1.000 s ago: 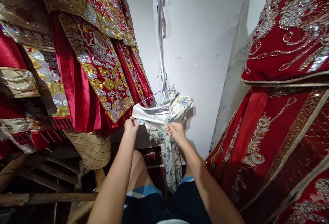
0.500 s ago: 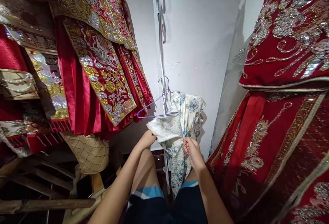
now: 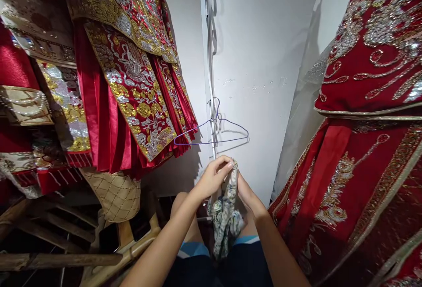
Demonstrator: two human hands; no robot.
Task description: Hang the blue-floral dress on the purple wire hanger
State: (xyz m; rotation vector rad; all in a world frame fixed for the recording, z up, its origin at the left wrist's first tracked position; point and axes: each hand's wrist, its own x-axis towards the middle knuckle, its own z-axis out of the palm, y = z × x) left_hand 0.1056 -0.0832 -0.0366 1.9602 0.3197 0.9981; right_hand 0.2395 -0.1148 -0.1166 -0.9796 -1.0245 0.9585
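A white garment with a blue and green floral print point(image 3: 224, 219) hangs bunched from my two hands, above my lap. My left hand point(image 3: 216, 176) pinches its top edge between thumb and fingers. Close beside it, my right hand point(image 3: 244, 191) grips the same gathered top from the right, its fingers partly hidden behind the cloth. Just above my hands, a thin purple wire hanger point(image 3: 227, 140) hangs bare by its hook on the white metal rack strip point(image 3: 211, 67) against the wall.
Red embroidered garments with gold and silver point(image 3: 132, 85) hang at the left, above a bamboo chair point(image 3: 59, 260). At the right hangs a beaded red garment point(image 3: 332, 168), with clear plastic behind it. A pale wall point(image 3: 257, 36) stands ahead.
The floral garment has come off the purple hanger and is lower and bunched. My hands have moved together at its top. The hanger now hangs bare.
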